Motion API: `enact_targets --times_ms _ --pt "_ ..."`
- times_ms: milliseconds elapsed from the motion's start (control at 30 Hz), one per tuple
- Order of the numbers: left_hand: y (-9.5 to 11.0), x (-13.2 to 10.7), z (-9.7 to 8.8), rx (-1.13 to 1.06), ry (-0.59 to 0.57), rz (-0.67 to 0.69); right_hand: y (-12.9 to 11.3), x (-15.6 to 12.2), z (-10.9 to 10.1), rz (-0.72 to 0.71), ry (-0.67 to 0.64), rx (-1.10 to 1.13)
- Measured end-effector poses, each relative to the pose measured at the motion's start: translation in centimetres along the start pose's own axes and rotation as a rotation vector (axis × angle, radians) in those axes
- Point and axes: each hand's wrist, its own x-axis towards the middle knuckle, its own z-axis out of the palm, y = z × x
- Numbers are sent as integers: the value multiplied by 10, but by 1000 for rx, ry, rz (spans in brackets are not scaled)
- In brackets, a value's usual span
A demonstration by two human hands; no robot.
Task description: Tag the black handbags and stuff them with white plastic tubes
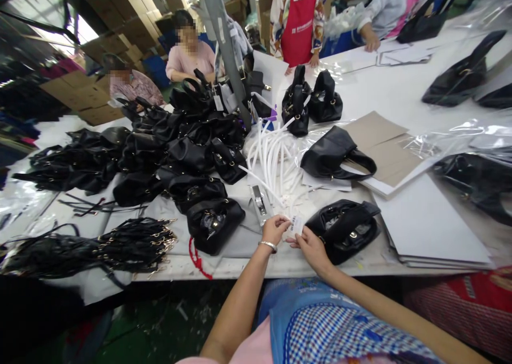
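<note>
A small white tag with a printed barcode (pixel 296 225) is pinched between my two hands, above the table's front edge. My left hand (pixel 275 232), with a silver bracelet at the wrist, is closed on its left side. On the tag's lower right, my right hand (pixel 311 247) is also closed, thumb and fingers together. Just right of that hand lies a black handbag (pixel 342 229) with clear plastic wrapping at its opening. Beyond my left hand is a silver-grey object (pixel 261 204) whose kind I cannot make out.
Many black handbags (pixel 148 151) pile up at the left, with black straps (pixel 136 245) in front. White strips (pixel 272 156) lie ahead. Stacked white boards (pixel 432 225) and brown cardboard (pixel 376 140) occupy the right. Co-workers, one in a red apron (pixel 298 28), are across the table.
</note>
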Motion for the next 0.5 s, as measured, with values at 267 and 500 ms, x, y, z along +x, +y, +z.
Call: enact_targets --times_ms 267,500 --pt "55 -24 -41 432 49 277 -7 -32 -31 126 -224 -402" --pt "93 -57 -17 474 -243 432 -55 -50 -38 -274 -142 -393"
